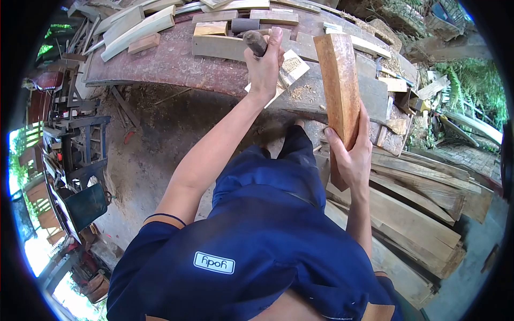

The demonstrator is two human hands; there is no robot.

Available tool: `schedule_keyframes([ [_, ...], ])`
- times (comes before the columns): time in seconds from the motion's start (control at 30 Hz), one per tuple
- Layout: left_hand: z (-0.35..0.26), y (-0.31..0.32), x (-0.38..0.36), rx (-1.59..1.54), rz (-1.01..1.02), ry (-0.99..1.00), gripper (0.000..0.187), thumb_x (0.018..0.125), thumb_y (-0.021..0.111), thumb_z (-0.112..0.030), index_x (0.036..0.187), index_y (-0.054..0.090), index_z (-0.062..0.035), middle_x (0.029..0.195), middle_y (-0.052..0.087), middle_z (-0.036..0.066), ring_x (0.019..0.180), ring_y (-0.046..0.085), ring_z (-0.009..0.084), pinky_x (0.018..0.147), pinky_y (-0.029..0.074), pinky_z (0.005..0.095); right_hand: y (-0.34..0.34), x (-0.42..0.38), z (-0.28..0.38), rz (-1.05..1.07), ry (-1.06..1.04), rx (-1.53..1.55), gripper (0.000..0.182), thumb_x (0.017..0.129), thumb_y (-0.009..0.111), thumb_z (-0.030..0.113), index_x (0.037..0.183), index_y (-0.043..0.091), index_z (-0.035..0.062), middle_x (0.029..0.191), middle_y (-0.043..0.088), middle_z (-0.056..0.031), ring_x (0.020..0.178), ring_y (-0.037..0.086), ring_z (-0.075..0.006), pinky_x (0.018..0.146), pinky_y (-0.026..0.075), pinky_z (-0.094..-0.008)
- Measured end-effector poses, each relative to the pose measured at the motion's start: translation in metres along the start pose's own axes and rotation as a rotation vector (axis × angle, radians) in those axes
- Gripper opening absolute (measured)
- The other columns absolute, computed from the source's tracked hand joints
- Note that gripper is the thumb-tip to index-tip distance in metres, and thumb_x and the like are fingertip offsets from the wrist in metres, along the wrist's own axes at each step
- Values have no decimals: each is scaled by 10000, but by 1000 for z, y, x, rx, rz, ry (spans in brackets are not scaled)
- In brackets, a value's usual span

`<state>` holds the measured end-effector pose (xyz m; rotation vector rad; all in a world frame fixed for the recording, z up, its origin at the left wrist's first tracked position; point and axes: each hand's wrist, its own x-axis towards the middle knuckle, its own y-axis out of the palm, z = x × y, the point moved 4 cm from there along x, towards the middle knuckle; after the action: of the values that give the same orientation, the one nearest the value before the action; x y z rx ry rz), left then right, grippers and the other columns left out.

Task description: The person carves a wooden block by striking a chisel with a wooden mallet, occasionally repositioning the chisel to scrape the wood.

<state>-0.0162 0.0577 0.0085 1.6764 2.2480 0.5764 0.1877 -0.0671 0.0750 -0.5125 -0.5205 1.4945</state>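
Observation:
My left hand [263, 72] is closed round the dark wooden handle of a chisel [254, 41], which stands tilted. Its blade end reaches down to a pale piece of wood [296, 68] with a recess full of shavings, at the near edge of the bench. To the right, my right hand [350, 155] grips a long, thick wooden block [340, 80] near its lower end, with the thumb along its side. The block is raised, its broad end pointing to the far side, apart from the chisel.
The reddish bench [160, 64] carries several timber offcuts [138, 32] and a grey cylinder [245, 25]. Loose shavings [303, 93] lie by the workpiece. Stacked planks [412, 214] fill the right side. A dark green container [88, 206] stands at the left.

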Motion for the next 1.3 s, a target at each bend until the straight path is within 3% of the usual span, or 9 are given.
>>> schedule_keyframes([
  [0.4, -5, 12, -2, 121, 83, 49, 455, 974, 630, -325, 617, 433, -122, 558, 362, -75, 506, 315, 36, 455, 221, 234, -2, 7, 1, 22, -13, -3, 803, 828, 732, 259, 1494, 304, 126, 1259, 608, -254, 1114, 638, -406, 933, 516, -472],
  [0.57, 11, 12, -9, 170, 103, 111, 431, 959, 660, -266, 617, 447, -111, 576, 390, -77, 521, 335, 36, 470, 249, 228, -14, 21, 26, 17, 22, 150, 804, 820, 738, 232, 1487, 313, 92, 1240, 617, -235, 1106, 644, -338, 961, 495, -425],
  [0.7, 7, 26, -26, 283, 134, 111, 299, 915, 672, -128, 658, 559, -26, 583, 512, -42, 568, 441, 37, 510, 362, 259, -31, 30, 79, -121, -393, 128, 812, 797, 739, 162, 1466, 312, -9, 1203, 626, -253, 1078, 660, -322, 932, 507, -403],
  [0.83, -6, 37, -38, 273, 119, 460, 72, 850, 611, 2, 781, 609, 22, 675, 614, -1, 632, 531, 48, 570, 443, 257, -12, 38, 71, 219, -254, -85, 836, 801, 697, 205, 1524, 282, 146, 993, 694, -266, 871, 712, -407, 801, 569, -454],
  [0.93, 8, 19, -24, 199, 85, 98, 165, 877, 614, -19, 717, 593, 17, 630, 577, -16, 633, 516, 39, 546, 415, 260, -21, 36, 76, 112, -290, -74, 838, 794, 709, 177, 1518, 289, 137, 1023, 695, -254, 889, 712, -400, 816, 570, -448],
  [1.03, 3, 19, -26, 287, 82, 196, 207, 888, 615, -31, 689, 580, 14, 621, 556, -38, 626, 485, 37, 537, 398, 260, -25, 32, 93, -62, -513, 74, 828, 795, 709, 167, 1508, 293, 98, 1047, 685, -265, 898, 710, -396, 821, 569, -447],
  [1.1, -3, 24, -33, 328, 141, 374, 166, 903, 625, -39, 748, 598, 13, 663, 581, -35, 634, 490, 44, 545, 409, 271, -10, 32, 87, 148, -261, -37, 829, 800, 706, 198, 1511, 288, 116, 1023, 687, -275, 879, 710, -404, 819, 566, -451],
  [1.13, -3, 25, -31, 147, 71, 281, 164, 905, 620, -45, 753, 599, 11, 665, 589, -28, 628, 504, 46, 540, 409, 264, -5, 35, 78, 270, -205, -113, 823, 811, 690, 235, 1516, 277, 137, 1011, 691, -280, 853, 707, -419, 806, 566, -460],
  [1.3, 5, -24, 9, -64, -82, 63, 374, 950, 564, -161, 611, 412, -124, 539, 445, -47, 413, 397, 63, 393, 313, 249, 0, 30, 49, 208, -155, -159, 820, 825, 676, 284, 1521, 265, 142, 1030, 687, -282, 894, 700, -428, 820, 552, -476],
])
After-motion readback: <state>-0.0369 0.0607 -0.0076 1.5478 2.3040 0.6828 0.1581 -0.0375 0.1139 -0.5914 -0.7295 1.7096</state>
